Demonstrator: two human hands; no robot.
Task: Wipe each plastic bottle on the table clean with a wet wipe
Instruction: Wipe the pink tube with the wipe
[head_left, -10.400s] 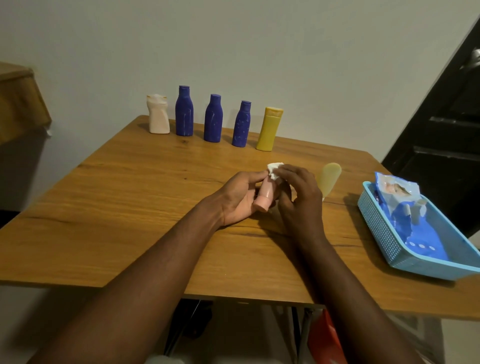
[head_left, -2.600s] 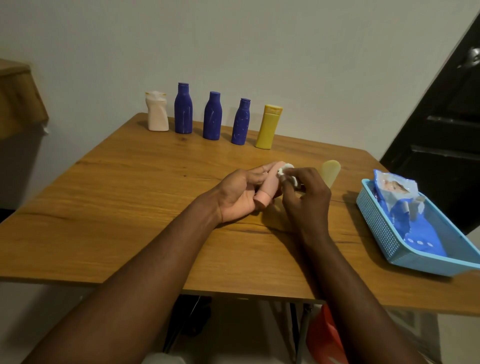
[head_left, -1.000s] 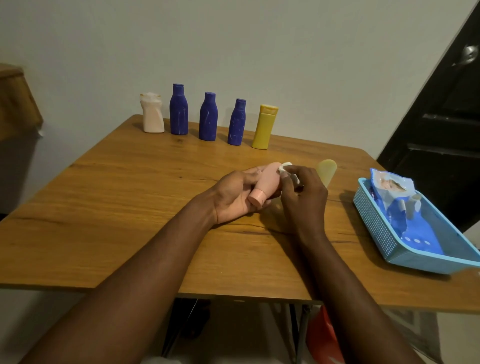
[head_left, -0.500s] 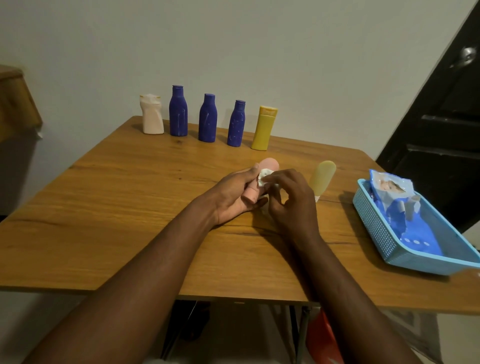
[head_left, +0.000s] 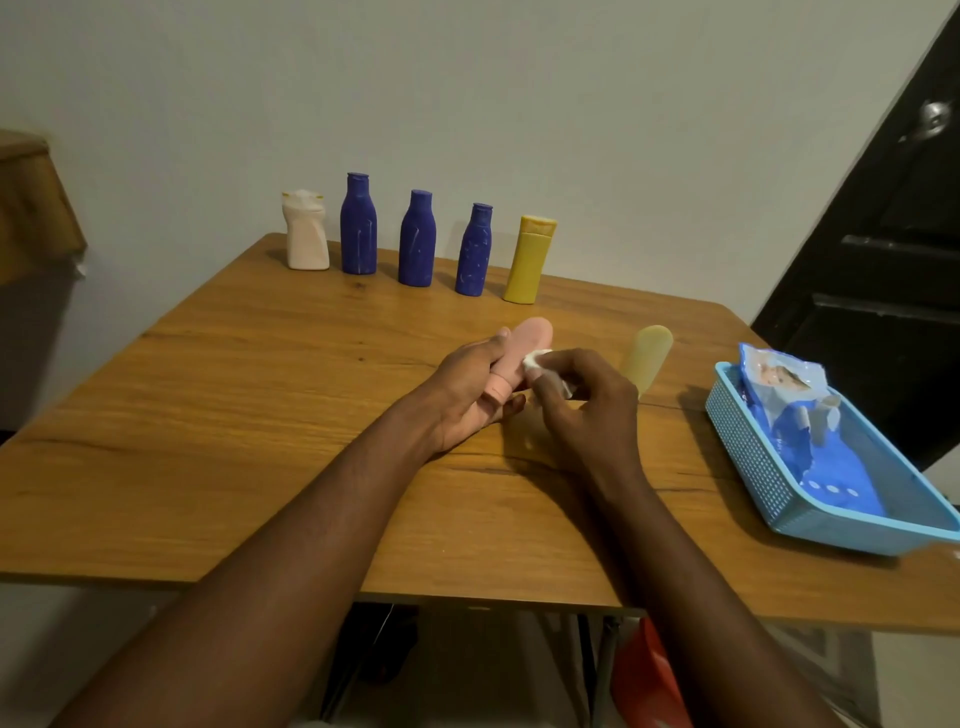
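In the head view, a wooden table (head_left: 218, 441) fills most of the scene, and both forearms reach over it from the near edge. The left hand (head_left: 465, 392) holds the pink bottle (head_left: 523, 347) above the middle of the table. Its fingers are curled under the bottle and its thumb lies along the top side, so the hand is clamped on the lower part. The long axis of the bottle runs from near to far and leans a little to the right. The cap end points toward the person and the rounded bottom end points far and upward.

The right hand (head_left: 589, 413) is just right of the bottle. Its fingertips are drawn together and pinch a small white wet wipe (head_left: 536, 359), which touches the right side of the bottle at about the middle.

Just beyond the right hand is a pale yellow bottle (head_left: 648, 351), its rounded end pointing far. Its lower end is hidden, so I cannot tell if it stands or lies.

At the far edge five bottles stand upright in one row: from left to right a white bottle (head_left: 305, 236), a left blue bottle (head_left: 358, 228), a middle blue bottle (head_left: 416, 241), a right blue bottle (head_left: 474, 253) and a yellow bottle (head_left: 530, 262).

At the right edge a light blue basket (head_left: 748, 452) holds a pack of wipes (head_left: 779, 400). Behind it is a black door (head_left: 883, 270).
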